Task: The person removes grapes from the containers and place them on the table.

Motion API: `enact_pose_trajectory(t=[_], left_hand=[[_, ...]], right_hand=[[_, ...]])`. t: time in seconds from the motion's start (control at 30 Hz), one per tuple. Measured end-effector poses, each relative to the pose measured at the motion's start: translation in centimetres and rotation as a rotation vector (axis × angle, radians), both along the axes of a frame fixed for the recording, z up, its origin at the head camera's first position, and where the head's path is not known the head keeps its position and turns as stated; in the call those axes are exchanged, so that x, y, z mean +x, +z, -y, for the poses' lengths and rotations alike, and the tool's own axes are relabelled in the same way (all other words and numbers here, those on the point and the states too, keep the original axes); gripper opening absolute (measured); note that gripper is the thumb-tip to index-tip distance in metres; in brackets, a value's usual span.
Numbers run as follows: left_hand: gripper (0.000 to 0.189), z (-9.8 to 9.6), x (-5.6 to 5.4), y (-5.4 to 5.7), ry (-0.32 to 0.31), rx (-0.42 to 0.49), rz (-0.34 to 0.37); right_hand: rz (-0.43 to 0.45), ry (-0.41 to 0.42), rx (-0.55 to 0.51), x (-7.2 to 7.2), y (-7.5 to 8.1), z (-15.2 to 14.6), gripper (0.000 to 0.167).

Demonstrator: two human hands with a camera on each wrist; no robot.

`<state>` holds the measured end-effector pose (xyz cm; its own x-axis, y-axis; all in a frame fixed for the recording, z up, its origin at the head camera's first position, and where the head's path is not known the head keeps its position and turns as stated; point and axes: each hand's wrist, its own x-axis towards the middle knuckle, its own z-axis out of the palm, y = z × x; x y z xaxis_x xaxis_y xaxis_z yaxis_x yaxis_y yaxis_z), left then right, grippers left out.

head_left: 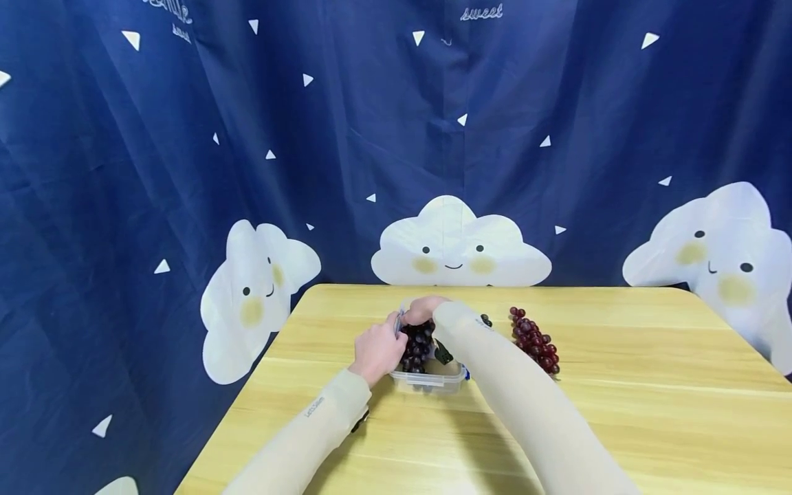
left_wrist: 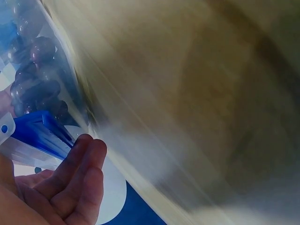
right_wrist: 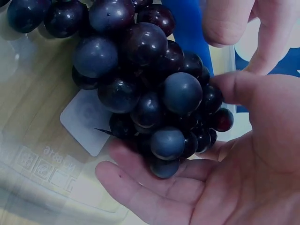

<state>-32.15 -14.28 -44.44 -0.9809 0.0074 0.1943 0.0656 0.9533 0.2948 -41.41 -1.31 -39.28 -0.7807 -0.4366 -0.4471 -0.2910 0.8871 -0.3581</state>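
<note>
A clear plastic food container with blue clips stands on the table, with a bunch of dark purple grapes along its left side. My left hand grips the container's left side, its fingers beside a blue clip in the left wrist view. Reaching in from above, my right hand holds the lower end of the grape bunch. In the right wrist view, the right thumb lies against the grapes and the other fingers curl beneath them. A left-hand fingertip shows just above.
A bunch of red grapes lies on the wooden table to the right of the right forearm. A small dark green thing peeks out behind the right sleeve. A blue curtain with clouds hangs behind the table.
</note>
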Motion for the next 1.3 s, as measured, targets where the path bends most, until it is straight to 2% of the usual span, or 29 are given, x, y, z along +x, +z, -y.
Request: enact_pose_trajectory(t=[0.2, 0.43, 0.63, 0.87, 1.1, 1.3], left_hand=[[0.056, -0.1, -0.1, 0.2, 0.003, -0.025, -0.006], [0.056, 0.1, -0.2, 0.1, 0.009, -0.014, 0.002], [0.056, 0.1, -0.3, 0.2, 0.009, -0.017, -0.016], [0.055, 0.0, 0.2, 0.2, 0.008, -0.018, -0.013], [0.056, -0.1, 0.4, 0.2, 0.021, -0.013, -0.001], [0.059, -0.1, 0.4, 0.4, 0.023, -0.001, 0.01]], right_hand=[[-0.014, 0.018, 0.011, -0.2, 0.2, -0.2, 0.046], [0.033, 0.038, -0.01, 0.1, 0.7, -0.2, 0.032], [0.041, 0.002, -0.041, 0.4, 1.0, -0.3, 0.039], [0.01, -0.037, -0.087, 0.9, 0.4, -0.5, 0.034], [-0.002, -0.085, -0.177, 1.7, 0.6, -1.0, 0.057], [-0.014, -0.11, -0.225, 2.5, 1.6, -1.5, 0.061]])
